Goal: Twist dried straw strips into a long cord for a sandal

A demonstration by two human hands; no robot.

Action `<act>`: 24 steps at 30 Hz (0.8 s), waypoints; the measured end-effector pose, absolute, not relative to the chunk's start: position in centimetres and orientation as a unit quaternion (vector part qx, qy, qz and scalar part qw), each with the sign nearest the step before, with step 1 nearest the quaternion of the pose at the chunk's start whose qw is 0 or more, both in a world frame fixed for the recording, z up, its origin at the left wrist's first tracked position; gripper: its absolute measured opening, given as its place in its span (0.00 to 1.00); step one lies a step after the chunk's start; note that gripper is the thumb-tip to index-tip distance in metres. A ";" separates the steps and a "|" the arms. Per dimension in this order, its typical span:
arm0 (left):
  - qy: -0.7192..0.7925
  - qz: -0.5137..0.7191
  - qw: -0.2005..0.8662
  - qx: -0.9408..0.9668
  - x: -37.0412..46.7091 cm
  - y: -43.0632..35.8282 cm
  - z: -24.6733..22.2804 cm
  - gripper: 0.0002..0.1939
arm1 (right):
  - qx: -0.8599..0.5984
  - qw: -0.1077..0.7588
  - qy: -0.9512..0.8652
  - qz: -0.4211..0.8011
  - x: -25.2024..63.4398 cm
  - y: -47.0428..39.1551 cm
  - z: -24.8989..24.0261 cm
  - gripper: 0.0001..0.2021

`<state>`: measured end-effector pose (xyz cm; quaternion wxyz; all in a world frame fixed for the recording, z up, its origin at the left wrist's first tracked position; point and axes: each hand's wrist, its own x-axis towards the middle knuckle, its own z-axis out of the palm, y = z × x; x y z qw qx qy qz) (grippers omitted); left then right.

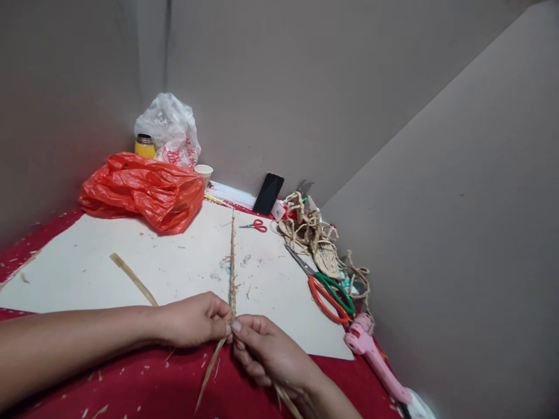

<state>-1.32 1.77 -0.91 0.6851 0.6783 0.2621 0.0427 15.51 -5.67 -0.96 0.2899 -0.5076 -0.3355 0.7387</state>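
Observation:
A thin twisted cord of straw-coloured fibre runs straight up the white board. At its near end, my left hand pinches it between thumb and fingers. Touching it from the right, my right hand also pinches the cord's end, thumb tip beside the left fingertips. A loose flat strand hangs below the left fingers, and another strand comes out under the right hand. The exact crossing of the strands is hidden by the fingertips. One flat strip lies partly behind the left forearm.
A red plastic bag, yellow jar, clear bag and paper cup stand back left. Small scissors, a phone, braided cord, large scissors and a pink glue gun lie right. Grey walls enclose the back.

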 end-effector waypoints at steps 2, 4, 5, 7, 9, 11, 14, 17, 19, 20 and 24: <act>0.256 0.031 0.666 0.700 -1.4 1.9 -0.9 0.14 | -0.523 0.293 -0.327 0.730 15.5 -5.7 -1.2 0.20; 0.239 0.025 0.653 0.719 -1.5 1.9 -0.7 0.13 | -0.540 0.293 -0.360 0.702 15.6 -5.8 -1.5 0.20; 0.230 0.023 0.645 0.729 -1.6 1.9 -0.5 0.13 | -0.550 0.295 -0.382 0.681 15.6 -5.8 -1.7 0.21; 0.221 0.020 0.624 0.749 -1.8 1.9 -0.1 0.14 | -0.568 0.301 -0.424 0.638 15.5 -5.9 -1.9 0.22; 0.232 0.015 0.596 0.769 -1.9 1.9 0.4 0.14 | -0.578 0.312 -0.458 0.599 15.3 -6.0 -1.9 0.21; 0.259 0.008 0.563 0.785 -2.0 1.9 0.9 0.14 | -0.574 0.323 -0.482 0.578 14.9 -6.0 -1.8 0.20; 0.286 0.001 0.518 0.806 -2.3 1.9 1.7 0.12 | -0.551 0.345 -0.489 0.581 14.4 -6.0 -1.8 0.19; 0.285 -0.022 0.488 0.825 -3.1 2.3 2.9 0.10 | -0.540 0.363 -0.459 0.604 14.1 -5.9 -2.3 0.20; 0.293 -0.045 0.475 0.828 -4.1 2.8 4.0 0.09 | -0.537 0.374 -0.432 0.621 14.0 -5.8 -2.7 0.20; 0.301 -0.060 0.469 0.828 -4.8 3.1 4.7 0.08 | -0.533 0.380 -0.418 0.630 13.9 -5.8 -2.9 0.20; 0.334 -0.089 0.434 0.832 -8.2 4.5 7.2 0.10 | -0.506 0.397 -0.343 0.685 14.0 -5.8 -3.1 0.20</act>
